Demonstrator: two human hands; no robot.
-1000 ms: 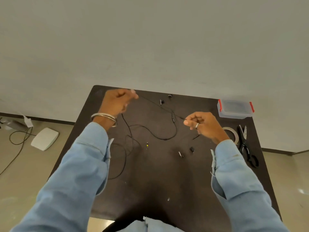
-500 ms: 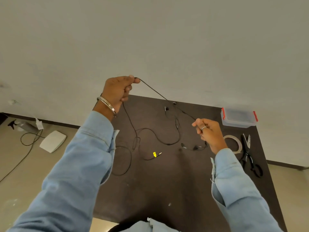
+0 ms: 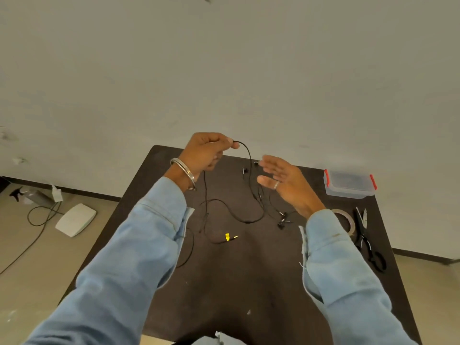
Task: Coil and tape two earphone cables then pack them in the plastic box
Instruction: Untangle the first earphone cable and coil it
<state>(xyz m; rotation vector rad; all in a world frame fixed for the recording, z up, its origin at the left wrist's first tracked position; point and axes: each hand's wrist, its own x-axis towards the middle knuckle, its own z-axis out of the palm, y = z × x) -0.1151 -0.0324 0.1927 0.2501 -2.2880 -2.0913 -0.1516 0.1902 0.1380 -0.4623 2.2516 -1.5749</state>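
Single head-worn view, forward and down over the table [image 3: 249, 282].

No legible text anywhere.

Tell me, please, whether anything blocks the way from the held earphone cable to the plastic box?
Only the box's own lid: the plastic box sits closed at the table's far right corner. The left hand pinches the cable; the open right hand hovers between them.

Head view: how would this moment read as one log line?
left hand: pinches cable | right hand: open | box: lidded | tape: untouched
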